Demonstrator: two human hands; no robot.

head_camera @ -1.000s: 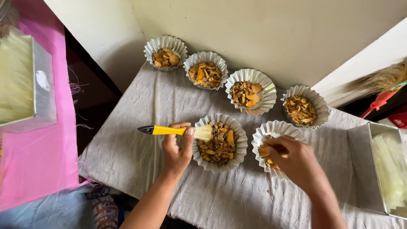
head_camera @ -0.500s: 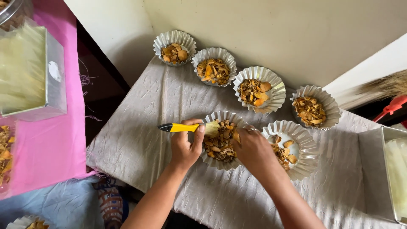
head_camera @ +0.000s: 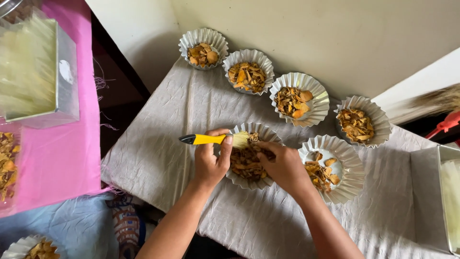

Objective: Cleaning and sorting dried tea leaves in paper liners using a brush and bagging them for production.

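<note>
Hands are both busy at the middle foil cup (head_camera: 239,180), the fluted silver kind, sitting on a bench covered with a wrinkled grey cloth (head_camera: 158,144). Left hand (head_camera: 211,160) is closed around a small brush (head_camera: 213,139) with a yellow handle and black tip, held sideways so the pale bristles sit right over the cup's far rim. Right hand (head_camera: 282,165) is down in the same cup, fingers curled onto the brown and orange dried chips (head_camera: 244,160) inside; can't tell if it's actually pinching any.

Just to the right there's another foil cup (head_camera: 352,184), only partly filled. Four more filled cups (head_camera: 249,72) run in a diagonal row along the wall (head_camera: 335,33) behind. Off to the left, a metal box (head_camera: 67,81) of pale strips sits on a pink cloth (head_camera: 62,158).
</note>
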